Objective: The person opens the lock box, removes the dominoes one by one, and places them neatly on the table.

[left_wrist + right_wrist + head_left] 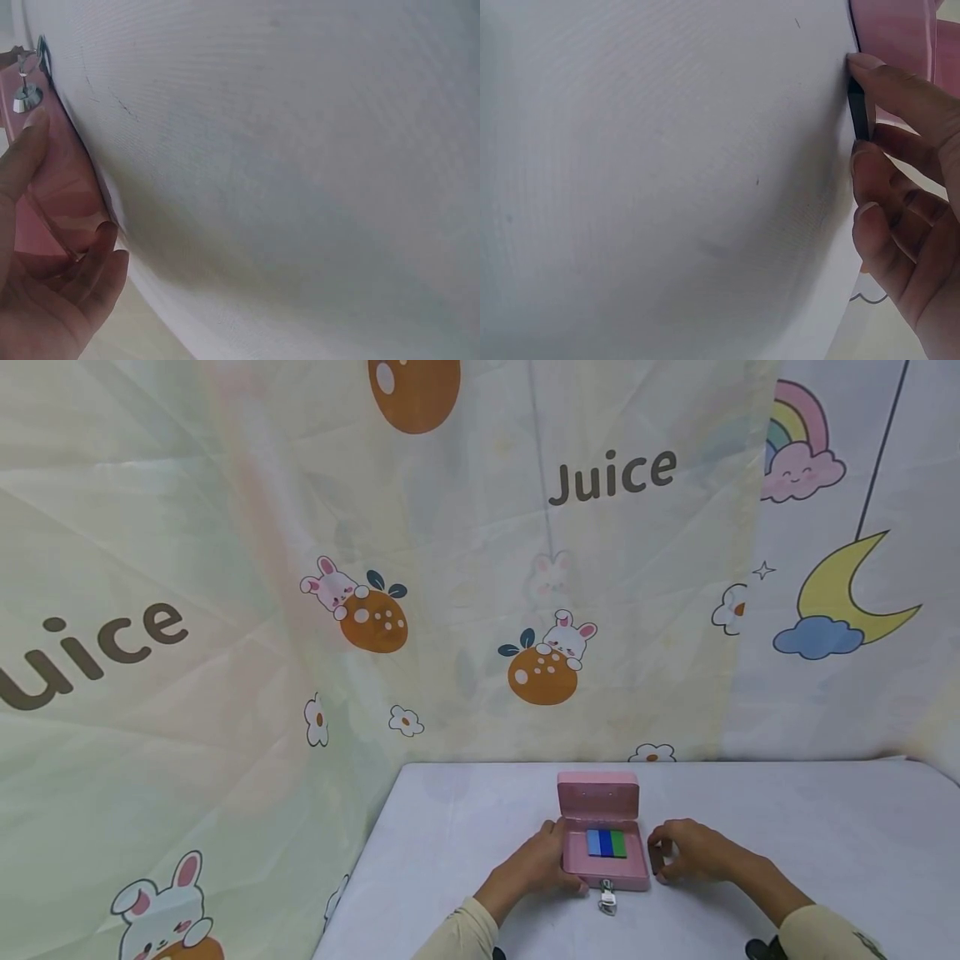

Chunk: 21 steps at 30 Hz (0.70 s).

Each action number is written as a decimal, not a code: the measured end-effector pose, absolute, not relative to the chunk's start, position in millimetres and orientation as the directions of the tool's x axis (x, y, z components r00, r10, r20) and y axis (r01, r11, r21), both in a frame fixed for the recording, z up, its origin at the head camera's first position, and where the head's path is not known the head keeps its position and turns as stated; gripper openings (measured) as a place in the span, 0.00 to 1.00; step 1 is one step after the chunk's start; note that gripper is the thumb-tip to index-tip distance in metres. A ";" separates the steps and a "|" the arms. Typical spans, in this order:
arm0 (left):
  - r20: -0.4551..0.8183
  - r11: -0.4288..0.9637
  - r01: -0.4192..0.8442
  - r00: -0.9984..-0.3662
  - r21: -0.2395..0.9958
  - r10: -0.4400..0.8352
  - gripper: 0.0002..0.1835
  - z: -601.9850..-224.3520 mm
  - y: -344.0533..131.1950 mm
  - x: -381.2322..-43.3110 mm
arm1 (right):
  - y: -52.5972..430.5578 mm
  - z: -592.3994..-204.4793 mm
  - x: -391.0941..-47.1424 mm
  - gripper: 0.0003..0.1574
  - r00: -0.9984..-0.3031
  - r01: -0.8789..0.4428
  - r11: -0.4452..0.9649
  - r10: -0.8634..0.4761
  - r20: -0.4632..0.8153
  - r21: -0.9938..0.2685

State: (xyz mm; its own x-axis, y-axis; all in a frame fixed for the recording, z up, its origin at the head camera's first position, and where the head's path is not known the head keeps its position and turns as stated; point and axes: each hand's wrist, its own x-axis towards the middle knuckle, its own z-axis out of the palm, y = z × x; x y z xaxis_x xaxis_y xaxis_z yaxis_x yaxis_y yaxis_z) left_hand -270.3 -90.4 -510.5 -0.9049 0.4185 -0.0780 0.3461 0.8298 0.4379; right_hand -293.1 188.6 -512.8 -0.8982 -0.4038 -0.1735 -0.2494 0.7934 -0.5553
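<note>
A small pink metal cash box [633,882] stands on the white-covered table with its lid [598,800] raised. Keys [607,903] hang from the lock at its front. Inside lie flat strips [606,843] in light blue, dark blue and green, side by side. My left hand [536,862] grips the box's left side, thumb on the front near the lock, fingers at the side. Just right of the box, my right hand [701,850] pinches a thin dark strip [859,112] between thumb and fingers, low over the table. That strip's full face is hidden.
The white tabletop [465,818] extends around the box, its far edge against a printed curtain [465,527] with rabbits and oranges. The curtain also hangs along the left side.
</note>
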 end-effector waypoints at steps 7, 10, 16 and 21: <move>-0.075 0.830 0.343 -0.907 0.440 0.415 0.57 -513.7 -90.4 -271.4 | 189.0 -512.4 -291.3 0.27 -0.899 -0.251 0.791 -0.404 -0.168 -0.559; -0.074 0.827 0.343 -0.906 0.446 0.416 0.57 -514.4 -90.1 -271.8 | 189.0 -511.4 -290.6 0.27 -0.902 -0.244 0.793 -0.398 -0.171 -0.559; -0.071 0.829 0.349 -0.905 0.436 0.419 0.57 -515.4 -90.5 -272.8 | 189.8 -508.5 -288.5 0.31 -0.904 -0.239 0.803 -0.389 -0.175 -0.546; -0.071 0.832 0.353 -0.905 0.429 0.420 0.57 -514.7 -90.5 -272.9 | 191.9 -506.0 -287.5 0.32 -0.908 -0.236 0.819 -0.378 -0.182 -0.522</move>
